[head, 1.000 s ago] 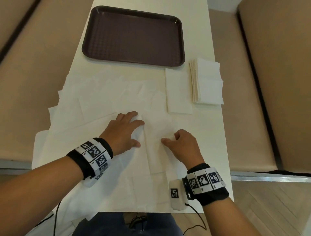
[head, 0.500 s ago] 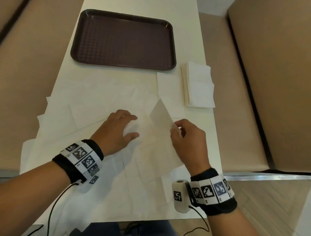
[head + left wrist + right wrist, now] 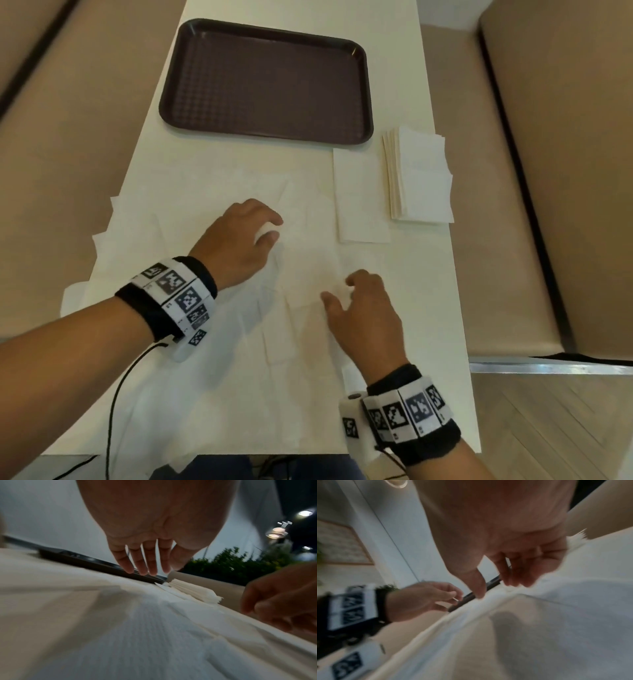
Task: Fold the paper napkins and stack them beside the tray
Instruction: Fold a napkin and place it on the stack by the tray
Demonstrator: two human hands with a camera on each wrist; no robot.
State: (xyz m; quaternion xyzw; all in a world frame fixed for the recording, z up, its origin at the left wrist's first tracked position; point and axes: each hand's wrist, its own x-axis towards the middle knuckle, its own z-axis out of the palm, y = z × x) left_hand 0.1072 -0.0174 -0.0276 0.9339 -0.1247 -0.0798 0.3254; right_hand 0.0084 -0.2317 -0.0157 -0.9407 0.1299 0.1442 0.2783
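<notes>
Several unfolded white napkins lie overlapping on the white table. My left hand pinches a bit of the top napkin between thumb and forefinger at its far left. At the near right of that napkin my right hand pinches a raised fold, seen blurred in the right wrist view. A dark brown tray sits farther back. A stack of folded napkins lies by the tray's near right corner, with one folded napkin flat beside it.
Tan bench seats run along both long sides of the narrow table. The stack sits close to the table's right edge. A black cable hangs from my left wrist over the near edge.
The right hand has come down and toward me with the napkin corner it held up. The left hand has slid forward and closed its thumb and forefinger on the paper.
</notes>
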